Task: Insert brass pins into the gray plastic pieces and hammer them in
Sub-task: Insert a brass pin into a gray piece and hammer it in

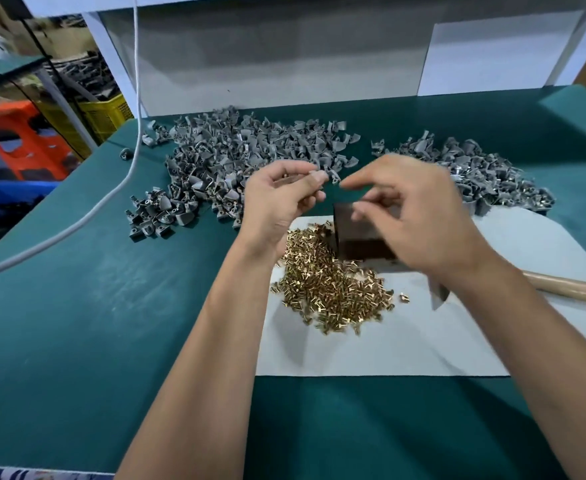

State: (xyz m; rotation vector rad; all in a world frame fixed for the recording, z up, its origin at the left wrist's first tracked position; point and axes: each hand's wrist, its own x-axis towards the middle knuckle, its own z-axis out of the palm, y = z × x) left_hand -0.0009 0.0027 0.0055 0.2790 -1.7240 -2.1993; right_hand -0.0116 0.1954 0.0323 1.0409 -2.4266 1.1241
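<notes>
My left hand point(281, 197) is raised above the table and pinches a small gray plastic piece point(333, 176) at its fingertips; a brass pin seems to lie in its palm. My right hand point(412, 216) hovers just to the right, blurred, its fingers curled and its fingertips close to that piece; whether it holds a pin is unclear. A heap of brass pins point(329, 285) lies on a white sheet point(388, 348) below my hands. A dark metal block point(357, 233) stands behind the pins, partly hidden by my right hand.
A large pile of gray plastic pieces point(236, 157) spreads behind my left hand, and a second pile point(485, 174) lies at the right. A wooden hammer handle point(568, 289) rests on the sheet at the right. A white cable point(111, 199) crosses the green table point(94, 323).
</notes>
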